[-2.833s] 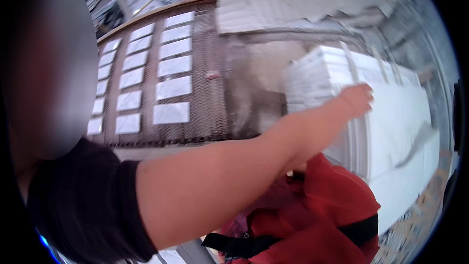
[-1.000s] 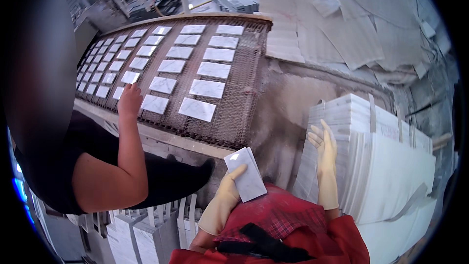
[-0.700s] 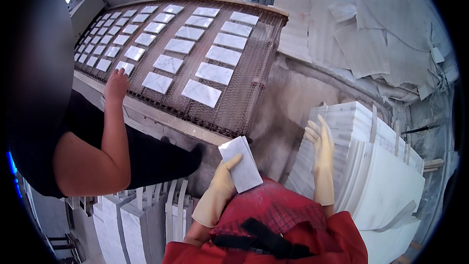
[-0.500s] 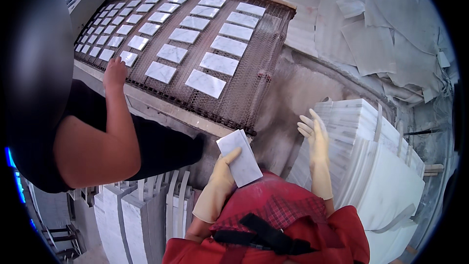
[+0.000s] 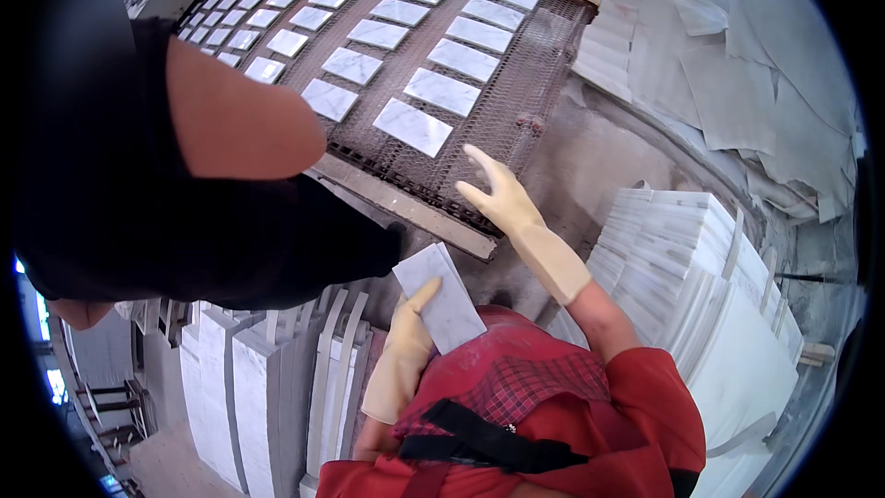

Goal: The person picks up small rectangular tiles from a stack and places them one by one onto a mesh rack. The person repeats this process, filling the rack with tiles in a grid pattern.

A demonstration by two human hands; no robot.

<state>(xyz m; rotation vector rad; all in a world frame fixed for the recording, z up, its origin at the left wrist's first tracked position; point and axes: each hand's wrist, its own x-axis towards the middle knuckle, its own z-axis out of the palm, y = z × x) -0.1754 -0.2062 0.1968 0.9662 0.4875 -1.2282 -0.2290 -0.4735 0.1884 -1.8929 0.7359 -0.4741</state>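
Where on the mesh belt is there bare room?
The wire-mesh belt is bare between its rightmost tile column and right edge, where the right gloved hand hangs by the near end. Leftward, marble tiles crowd it, leaving only narrow gaps.

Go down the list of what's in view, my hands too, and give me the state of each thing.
Left hand: gloved, gripping, thumb across the front tile
Held tiles: overlapping, slightly fanned, tilted
Right hand: gloved, open, holding nothing
Mesh bed: partly covered
Laid tiles: flat, spaced in rows
Right-side slabs: packed close together
Lower-left slabs: upright, side by side
Pale sheets: loosely overlapping
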